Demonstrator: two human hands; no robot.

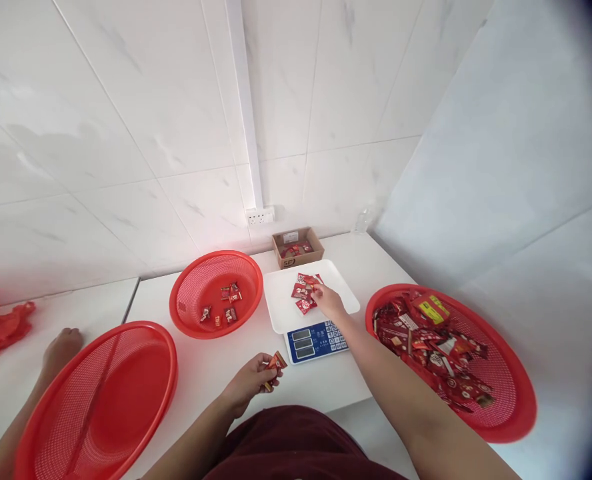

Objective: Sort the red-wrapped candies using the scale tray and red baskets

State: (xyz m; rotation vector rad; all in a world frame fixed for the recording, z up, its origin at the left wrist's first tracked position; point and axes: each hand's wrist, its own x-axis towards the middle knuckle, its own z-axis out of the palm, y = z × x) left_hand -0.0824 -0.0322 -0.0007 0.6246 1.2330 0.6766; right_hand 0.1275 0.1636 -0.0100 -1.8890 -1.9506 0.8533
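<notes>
My left hand (250, 381) is closed around a few small red-and-orange wrapped snacks (277, 362), just above the table's front edge. Over the white weighing tray, my right hand (329, 303) pinches a small red wrapped snack (316, 287). Several red wrapped snacks (302, 291) lie together on that tray (280, 317), partly covered by my fingers. Below the tray is the blue panel of a digital scale (303, 345), with its displays and keypad facing me; my right forearm passes beside it.
A red basket (519, 400) heaped with red packets stands right. Another red basket (182, 277) holds several small snacks. A third red basket (163, 347) is at left. Behind the scale sits a cardboard box (287, 261) with red packets. A co-worker's hand (65, 348) rests far left.
</notes>
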